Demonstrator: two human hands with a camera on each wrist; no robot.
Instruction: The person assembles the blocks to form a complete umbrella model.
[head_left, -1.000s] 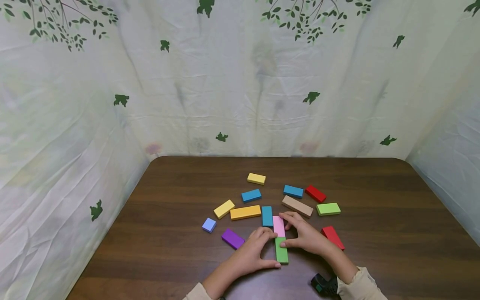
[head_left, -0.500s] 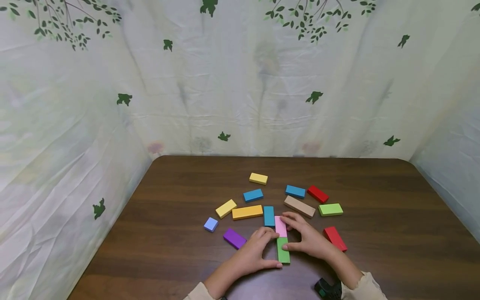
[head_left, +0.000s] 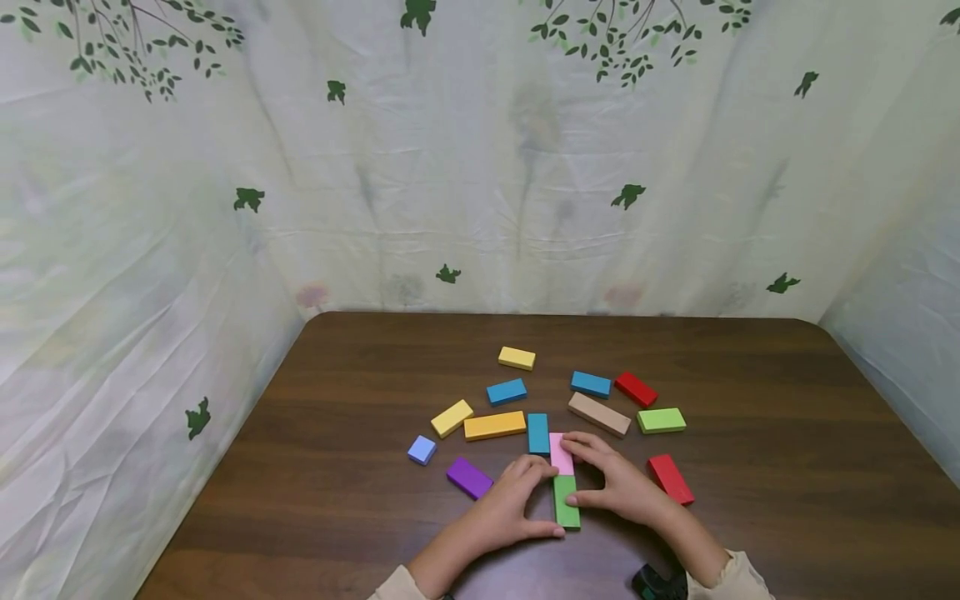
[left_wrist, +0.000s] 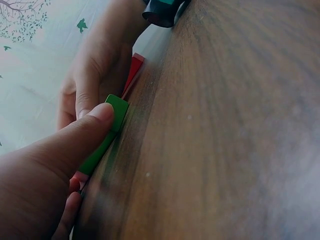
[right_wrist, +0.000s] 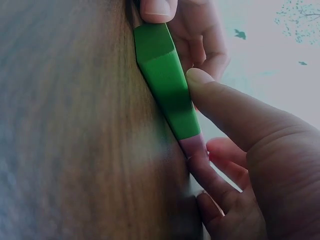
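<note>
A green block (head_left: pixel 567 510) and a pink block (head_left: pixel 561 457) lie flat end to end on the table, pink on the far side. My left hand (head_left: pixel 510 504) has its thumb at the green block's near end and its index fingertip by the seam. In the left wrist view that thumb (left_wrist: pixel 100 116) presses on the green block's end. My right hand (head_left: pixel 618 479) curls its fingers at the pink block's right side. Its thumb (right_wrist: pixel 205 80) touches the green block's long edge in the right wrist view. A blue block (head_left: pixel 537 433) stands close beyond, left of the pink one.
A purple block (head_left: pixel 469 477), a light-blue cube (head_left: pixel 422 450), a yellow block (head_left: pixel 452 417) and an orange block (head_left: pixel 495 426) lie left. Rightward are a tan block (head_left: pixel 598 414), a lime block (head_left: pixel 661 420) and a red block (head_left: pixel 670 478). A leaf-print curtain (head_left: pixel 480 167) hangs behind.
My right hand's fingers have drawn back slightly toward me along the pink block. The left hand and both blocks look the same; the head view shifted a little earlier on.
</note>
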